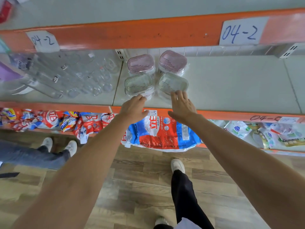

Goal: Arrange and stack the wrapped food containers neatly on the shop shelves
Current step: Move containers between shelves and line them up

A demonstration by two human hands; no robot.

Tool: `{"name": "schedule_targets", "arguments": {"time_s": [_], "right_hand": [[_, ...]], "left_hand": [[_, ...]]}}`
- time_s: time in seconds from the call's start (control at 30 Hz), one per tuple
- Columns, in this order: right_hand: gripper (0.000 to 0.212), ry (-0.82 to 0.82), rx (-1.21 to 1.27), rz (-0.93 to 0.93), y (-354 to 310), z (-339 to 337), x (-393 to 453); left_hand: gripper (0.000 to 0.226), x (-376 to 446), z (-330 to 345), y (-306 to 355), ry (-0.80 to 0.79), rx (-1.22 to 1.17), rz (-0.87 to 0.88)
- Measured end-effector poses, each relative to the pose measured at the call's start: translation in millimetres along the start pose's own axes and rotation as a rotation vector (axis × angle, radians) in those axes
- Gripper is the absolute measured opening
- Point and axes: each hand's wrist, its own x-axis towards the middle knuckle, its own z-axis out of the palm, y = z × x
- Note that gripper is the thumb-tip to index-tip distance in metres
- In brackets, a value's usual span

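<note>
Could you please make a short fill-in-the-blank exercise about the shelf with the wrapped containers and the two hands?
1. The wrapped containers on the shelf stand in ____ stacks.
2. The two back stacks have ____ lids.
3. The right hand touches the front right stack with ____ fingers.
4. The paper label on the orange rail reads ____.

Missing words: four; pink; straight; 04-2
</note>
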Motion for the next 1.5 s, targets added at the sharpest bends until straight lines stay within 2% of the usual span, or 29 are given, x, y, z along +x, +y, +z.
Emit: {"name": "schedule_targets", "arguments": {"time_s": [0.13,0.37,0.67,0.87,1.0,1.13,1.23,1.37,1.5], "right_hand": [[0.069,-0.185,-0.078,-0.058,-9,-14,-34],[0.067,-0.192,-0.127,-0.077,-26,-78,-101],[0.064,0.006,-0.123,0.006,-37,-185,-199],[0.065,0.131,-0.162,0.084,-32,-262,-247],[0.065,0.199,-0.196,0.093,-33,-305,-247],[0.064,0.243,-0.251,0.067,-35,-336,-229],[0.061,0.298,-0.259,0.016,-30,-357,-205],[0.062,0.352,-0.239,-0.023,-9,-381,-165],[0.061,0.353,-0.189,-0.02,24,-391,-117]], "left_hand": [[0.043,-38,-13,8,-0.074,-0.003,0.045],[0.024,-104,-85,31,-0.024,-0.059,0.062],[0.025,-169,-180,76,0.18,-0.045,0.185],[0.043,-190,-237,110,0.22,-0.119,0.233],[0.034,-194,-270,114,0.31,-0.115,0.254],[0.035,-186,-307,100,0.355,-0.124,0.209],[0.03,-164,-339,92,0.425,-0.134,0.18],[0.017,-122,-361,101,0.441,-0.137,0.156],[0.033,-64,-356,127,0.378,-0.151,0.168]]}}
